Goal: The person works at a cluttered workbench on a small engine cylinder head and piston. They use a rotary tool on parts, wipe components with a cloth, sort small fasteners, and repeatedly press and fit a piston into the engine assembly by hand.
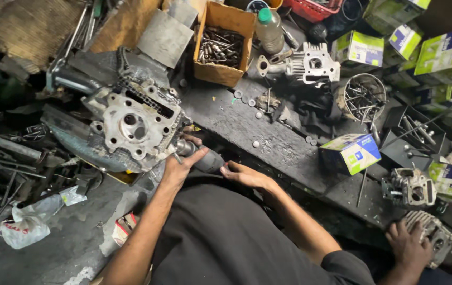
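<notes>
Left of centre in the frame, the person is working a handheld power tool (pixel 200 157) against the side of an engine head (pixel 137 125) lying on the dark tabletop (pixel 284 142). The left hand (pixel 181 164) is wrapped around the front of the tool, its grip clamped on the barrel just beside the metal. The right hand (pixel 246 175) is resting at the tool's rear end; whether its grip is closed on the tool or only touching it, I cannot tell.

Judging by the pose, the grinding or cleaning pass on the lower right edge of the engine head is under way. The next move is calling for a steady front hand and a firm hold at the back, so the tip is not skating across the face.

The tool's tip is hidden behind the left hand and the casting. The lower right corner is showing another person's hand (pixel 408 244) on a finned cylinder (pixel 429 232), cut off by the frame edge.
</notes>
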Demonstrator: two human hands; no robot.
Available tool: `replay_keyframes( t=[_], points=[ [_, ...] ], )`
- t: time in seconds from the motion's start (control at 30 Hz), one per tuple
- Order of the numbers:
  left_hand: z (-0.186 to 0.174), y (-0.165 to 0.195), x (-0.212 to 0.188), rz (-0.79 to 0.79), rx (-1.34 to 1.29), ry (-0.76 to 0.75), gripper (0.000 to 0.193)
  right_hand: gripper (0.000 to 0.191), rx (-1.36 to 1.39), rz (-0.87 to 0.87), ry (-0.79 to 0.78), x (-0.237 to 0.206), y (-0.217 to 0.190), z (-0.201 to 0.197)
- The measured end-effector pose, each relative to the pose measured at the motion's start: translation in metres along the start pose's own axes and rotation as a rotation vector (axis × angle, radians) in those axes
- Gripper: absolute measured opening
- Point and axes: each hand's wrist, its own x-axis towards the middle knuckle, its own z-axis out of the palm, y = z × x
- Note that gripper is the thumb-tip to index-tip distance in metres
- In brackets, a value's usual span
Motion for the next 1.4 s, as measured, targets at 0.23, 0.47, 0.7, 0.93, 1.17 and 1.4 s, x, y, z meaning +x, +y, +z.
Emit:
replay_keyframes(
  t=[0.23, 0.47, 0.7, 0.93, 1.17, 1.4],
  points=[
    [0.003, 0.005, 0.001, 0.006, -0.081, -0.029, 0.069, 0.098, -0.069, 0.022, 0.026, -0.012, -0.014, -0.005],
    [0.001, 0.005, -0.003, -0.004, -0.044, 0.003, 0.07, 0.083, -0.031, -0.032, -0.017, -0.007, -0.014, -0.005],
    [-0.004, -0.004, -0.004, 0.022, 0.043, 0.006, 0.054, 0.087, -0.091, 0.007, 0.037, 0.011, 0.009, -0.002],
    [-0.011, -0.006, -0.005, 0.052, 0.089, -0.003, 0.051, 0.082, 0.003, 0.022, -0.019, 0.002, -0.007, 0.002],
    [-0.016, -0.005, -0.007, 0.109, 0.195, -0.009, 0.035, 0.083, -0.072, 0.07, 0.034, -0.011, -0.027, 0.006],
    [-0.018, -0.002, -0.007, 0.032, 0.124, -0.036, 0.05, 0.08, -0.042, 0.084, 0.006, -0.011, -0.029, 0.008]
  ],
)
